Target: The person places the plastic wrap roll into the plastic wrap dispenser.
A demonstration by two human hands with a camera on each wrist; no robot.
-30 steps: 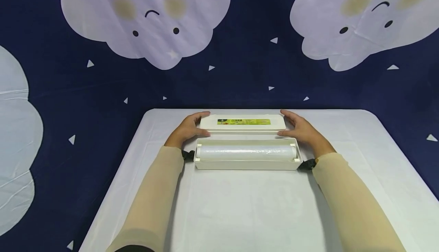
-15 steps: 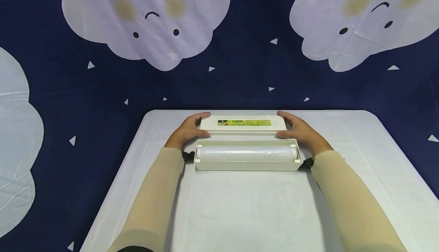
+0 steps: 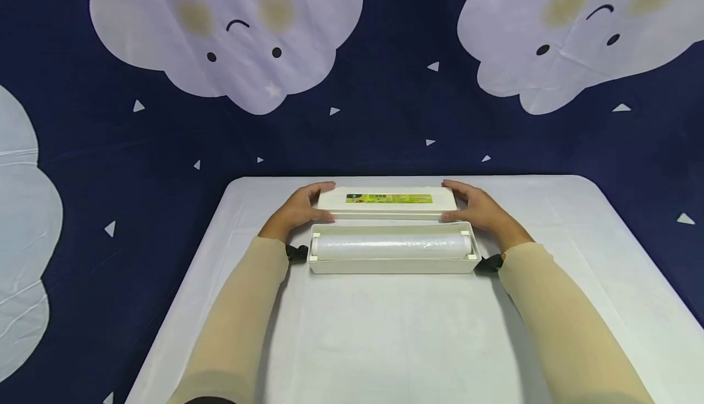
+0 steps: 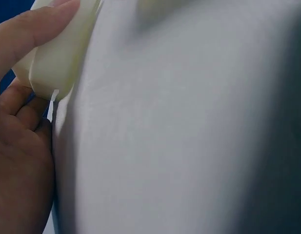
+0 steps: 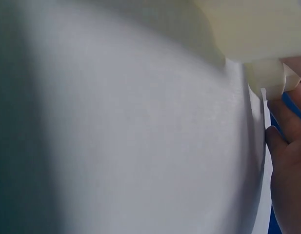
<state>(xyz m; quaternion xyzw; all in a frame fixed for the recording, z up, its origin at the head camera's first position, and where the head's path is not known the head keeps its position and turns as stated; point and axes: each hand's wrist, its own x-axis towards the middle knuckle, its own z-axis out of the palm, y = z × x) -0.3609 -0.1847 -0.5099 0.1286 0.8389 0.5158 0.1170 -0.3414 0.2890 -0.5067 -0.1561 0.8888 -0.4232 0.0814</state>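
Observation:
A long white box lid (image 3: 385,207) with a yellow-green label lies flat near the table's far edge. My left hand (image 3: 294,209) grips its left end, thumb on the near side and fingers round the back. At the other end my right hand (image 3: 480,209) holds it the same way. Close in front of the lid stands an open white box (image 3: 396,266) with a roll of cling film (image 3: 393,246) inside. The left wrist view shows the thumb (image 4: 38,29) along the lid's end (image 4: 57,63); in the right wrist view fingers (image 5: 287,122) reach behind the lid (image 5: 267,78).
A white cloth covers the table (image 3: 396,343), whose rounded far corners meet a dark blue curtain (image 3: 385,147) printed with clouds. Dark straps (image 3: 297,253) at both wrists sit right beside the open box's ends.
The lid has come slightly nearer to the open box, narrowing the gap between them. My right hand has shifted a little inward along the lid's end. The head view has moved slightly.

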